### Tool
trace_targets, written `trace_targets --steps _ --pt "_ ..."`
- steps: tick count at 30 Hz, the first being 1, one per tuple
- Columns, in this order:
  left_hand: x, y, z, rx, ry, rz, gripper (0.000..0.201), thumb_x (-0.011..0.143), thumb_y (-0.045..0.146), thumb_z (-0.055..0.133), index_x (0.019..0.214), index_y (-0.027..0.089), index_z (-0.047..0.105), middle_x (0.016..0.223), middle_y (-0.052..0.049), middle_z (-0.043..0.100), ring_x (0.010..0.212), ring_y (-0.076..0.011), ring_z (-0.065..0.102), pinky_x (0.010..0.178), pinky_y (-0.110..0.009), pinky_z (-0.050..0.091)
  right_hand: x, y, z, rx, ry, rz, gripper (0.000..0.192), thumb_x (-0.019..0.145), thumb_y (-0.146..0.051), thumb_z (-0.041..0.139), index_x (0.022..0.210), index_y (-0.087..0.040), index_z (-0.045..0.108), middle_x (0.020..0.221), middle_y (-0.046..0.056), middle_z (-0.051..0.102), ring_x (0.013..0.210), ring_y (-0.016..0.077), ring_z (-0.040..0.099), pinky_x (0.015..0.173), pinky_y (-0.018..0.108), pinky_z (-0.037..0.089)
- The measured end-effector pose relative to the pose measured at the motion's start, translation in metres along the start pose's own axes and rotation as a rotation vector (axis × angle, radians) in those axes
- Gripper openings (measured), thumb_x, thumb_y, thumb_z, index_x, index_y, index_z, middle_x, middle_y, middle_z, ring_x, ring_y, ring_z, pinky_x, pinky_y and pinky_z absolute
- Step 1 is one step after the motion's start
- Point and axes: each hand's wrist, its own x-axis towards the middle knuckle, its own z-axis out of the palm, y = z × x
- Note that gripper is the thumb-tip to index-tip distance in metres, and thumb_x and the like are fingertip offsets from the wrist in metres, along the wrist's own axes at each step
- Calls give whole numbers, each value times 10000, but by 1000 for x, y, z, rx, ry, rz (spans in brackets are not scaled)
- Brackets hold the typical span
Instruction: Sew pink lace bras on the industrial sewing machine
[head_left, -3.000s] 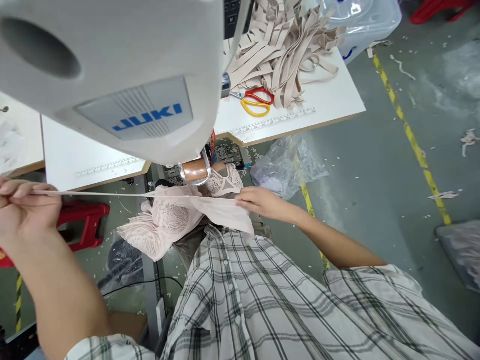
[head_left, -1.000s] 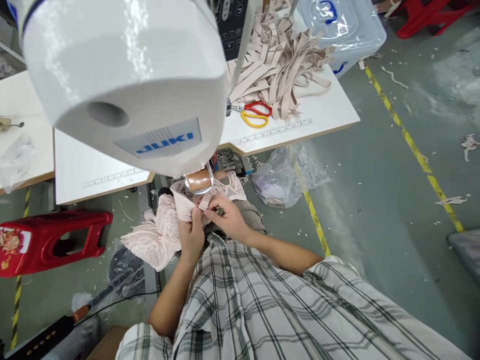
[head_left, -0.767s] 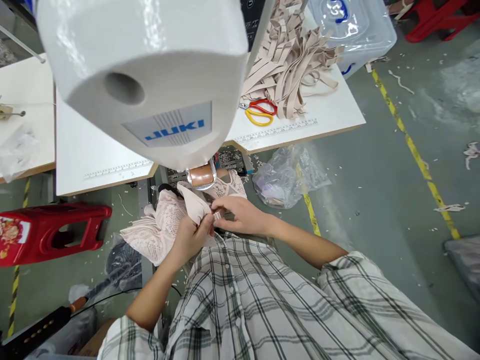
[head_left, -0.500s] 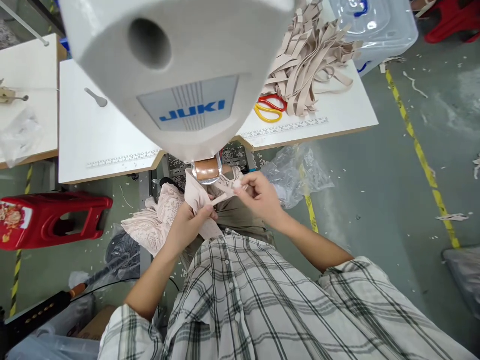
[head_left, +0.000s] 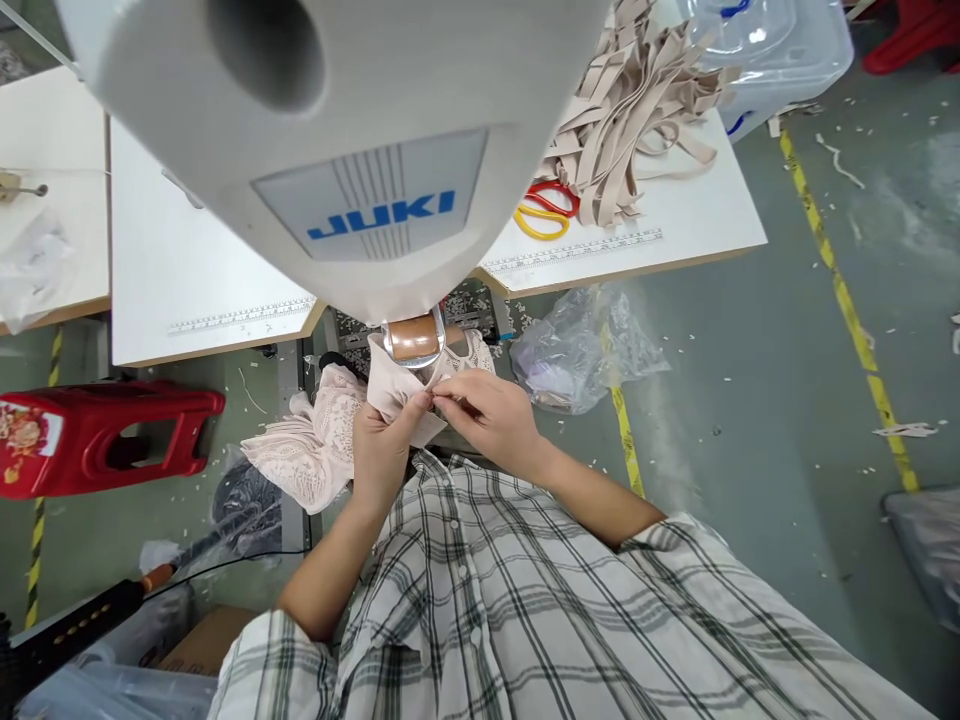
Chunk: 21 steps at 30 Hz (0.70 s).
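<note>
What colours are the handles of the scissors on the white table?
The scissors have one red handle and one yellow handle, lying beside the beige strips; the head view shows them.

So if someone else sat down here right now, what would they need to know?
Left hand: pinching the folded beige fabric strip just below the sewing machine.
Right hand: fingertips meet the left at the strip's edge, pinching it too.
Lace garment: hangs left of the hands, attached to the strip.
On the table: pile of cut beige straps and red-and-yellow scissors.
Done: strip is folded and held under the machine head.
Left: whether any stitching is done cannot be told from here.
</note>
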Motion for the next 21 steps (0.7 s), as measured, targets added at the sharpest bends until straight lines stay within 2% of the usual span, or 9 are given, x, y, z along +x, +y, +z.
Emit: trace_targets --steps 3,6,11,15,18,21 --pt "-2 0 -2 164 0 46 322 852 441 757 1006 160 790 976 -60 790 907 -203 714 788 -276 559 0 2 -1 15 -2 32 155 1008 -303 563 997 -260 712 995 42 781 930 207 713 831 361 554" --pt "-2 -2 -3 287 4 93 283 874 415 731 962 150 780 893 -44 772 847 -193 688 731 -262 534 2 4 -5 38 -31 87 146 999 -314 582 970 -250 710 966 38 761 836 184 685 757 327 520" --pt "1 -4 -8 485 -38 218 203 874 342 703 819 158 766 778 -30 745 771 -196 666 675 -268 512 13 7 -18 151 -211 207 77 922 -262 655 858 -229 684 781 -17 623 646 119 541 625 270 389" --pt "2 -2 -13 479 -106 318 176 842 304 721 752 162 771 723 -25 751 719 -193 681 668 -275 527 23 7 -28 185 -337 142 82 856 -199 653 776 -207 637 667 -42 512 624 112 475 622 259 340" --pt "4 -3 -16 440 -122 366 159 839 280 720 741 168 775 722 -20 766 674 -176 683 651 -269 534 28 7 -32 159 -414 67 78 884 -190 607 815 -206 640 712 -26 574 683 130 506 654 262 348" --pt "8 -7 -16 396 -140 337 180 846 298 719 733 168 770 710 -25 766 668 -177 691 659 -272 544 28 9 -32 162 -483 46 114 934 -212 563 902 -209 672 812 2 641 764 150 558 698 270 375"
